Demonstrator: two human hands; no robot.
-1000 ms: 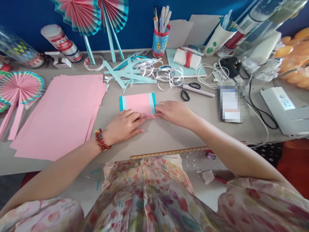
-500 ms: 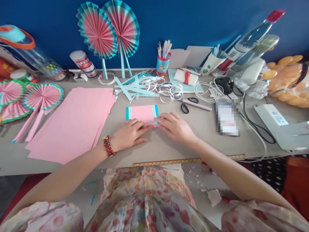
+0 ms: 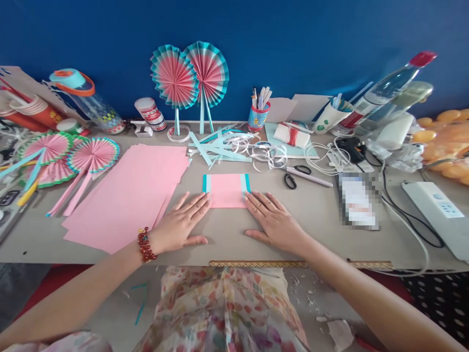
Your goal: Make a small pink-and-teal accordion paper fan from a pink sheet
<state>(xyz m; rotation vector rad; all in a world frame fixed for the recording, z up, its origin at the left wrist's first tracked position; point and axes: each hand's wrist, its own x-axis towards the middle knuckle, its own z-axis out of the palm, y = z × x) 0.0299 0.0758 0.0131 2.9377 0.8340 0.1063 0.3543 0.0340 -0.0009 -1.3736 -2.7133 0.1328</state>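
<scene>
A folded pink paper [image 3: 227, 188] with pale blue and teal bands at both ends lies flat on the table in front of me. My left hand [image 3: 181, 220] rests flat, fingers spread, its fingertips on the paper's near left corner. On the opposite side my right hand [image 3: 273, 217] also lies flat and open, fingertips touching the near right corner. Neither hand grips anything. A stack of pink sheets [image 3: 128, 186] lies just left of my left hand. Beyond the folded paper is a heap of pale blue paper strips [image 3: 220, 149].
Two pleated paper fans [image 3: 176, 80] stand against the blue wall, and smaller fans [image 3: 93, 154] lie at left. Scissors [image 3: 291, 180], a pen [image 3: 309, 177], a phone [image 3: 357, 200] and a power strip [image 3: 437, 210] sit to the right. A patterned ruler-like strip [image 3: 256, 264] runs along the front edge.
My hands have moved apart and flattened, from bent fingers at the paper's near edge to its two near corners. The camera view has tilted up and shifted left.
</scene>
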